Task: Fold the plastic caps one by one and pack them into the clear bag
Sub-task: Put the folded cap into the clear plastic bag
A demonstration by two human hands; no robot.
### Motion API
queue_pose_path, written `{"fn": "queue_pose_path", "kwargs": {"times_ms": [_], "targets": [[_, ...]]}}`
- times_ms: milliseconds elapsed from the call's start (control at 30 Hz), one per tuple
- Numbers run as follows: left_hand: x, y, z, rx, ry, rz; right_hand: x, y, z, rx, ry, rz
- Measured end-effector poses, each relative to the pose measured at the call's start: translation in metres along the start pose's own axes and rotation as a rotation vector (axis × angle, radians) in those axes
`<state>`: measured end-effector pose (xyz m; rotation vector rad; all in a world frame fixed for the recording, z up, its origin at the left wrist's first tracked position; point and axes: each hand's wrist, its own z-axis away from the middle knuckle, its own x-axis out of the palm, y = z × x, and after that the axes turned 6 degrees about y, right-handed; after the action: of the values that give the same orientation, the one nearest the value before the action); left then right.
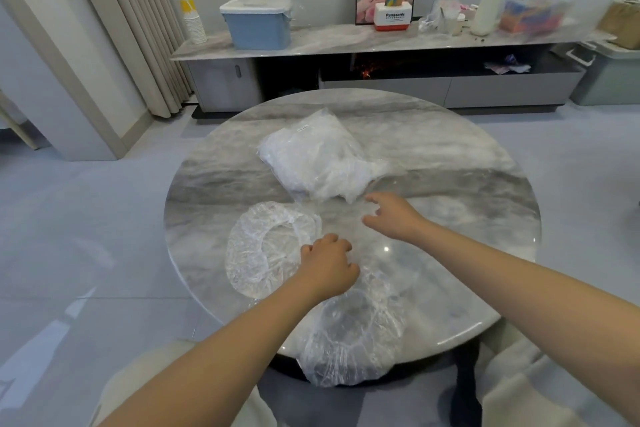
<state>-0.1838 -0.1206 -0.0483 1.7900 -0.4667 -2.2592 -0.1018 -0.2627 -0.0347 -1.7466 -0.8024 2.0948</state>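
I see two loose plastic caps, both clear, crinkled, with gathered elastic rims: one cap (pixel 268 250) lies flat and round on the counter's left side, the near cap (pixel 349 333) droops over the counter's front edge. The clear bag (pixel 318 159), already stuffed with white folded plastic, sits past them toward the middle.

Round counter (pixel 450 156), grey-veined marble, glossy. Behind it a long low sideboard (pixel 346 42) carrying a blue lidded bin (pixel 258 22), stacked paper cups (pixel 192 21) and a white roll (pixel 490 7). Pale tiled floor, beige curtain at left.

Left hand (pixel 327 263), fingers curled, sits at the flat cap's right rim and over the near cap's far edge; I cannot tell whether it pinches anything. Right hand (pixel 391 217) is spread, holding nothing, just short of the bag's near corner.
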Motion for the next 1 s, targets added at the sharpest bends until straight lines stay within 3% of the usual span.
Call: {"fn": "queue_pose_path", "kwargs": {"times_ms": [167,333,700,900,1000], "targets": [[0.012,-0.002,0.016,0.045,-0.238,-0.076,0.004,0.015,0.038,-0.050,-0.141,0.110],[0.023,-0.010,0.021,0.106,-0.342,-0.108,0.013,0.026,0.059,-0.063,-0.259,0.150],[0.032,-0.024,0.002,0.178,-0.300,-0.045,0.024,0.035,0.047,-0.118,-0.314,0.223],[0.021,-0.030,-0.002,0.241,-0.158,-0.026,0.029,0.043,0.051,-0.206,-0.397,0.326],[0.015,-0.037,0.005,0.310,-0.209,-0.100,0.033,0.047,0.055,-0.273,-0.445,0.421]]}}
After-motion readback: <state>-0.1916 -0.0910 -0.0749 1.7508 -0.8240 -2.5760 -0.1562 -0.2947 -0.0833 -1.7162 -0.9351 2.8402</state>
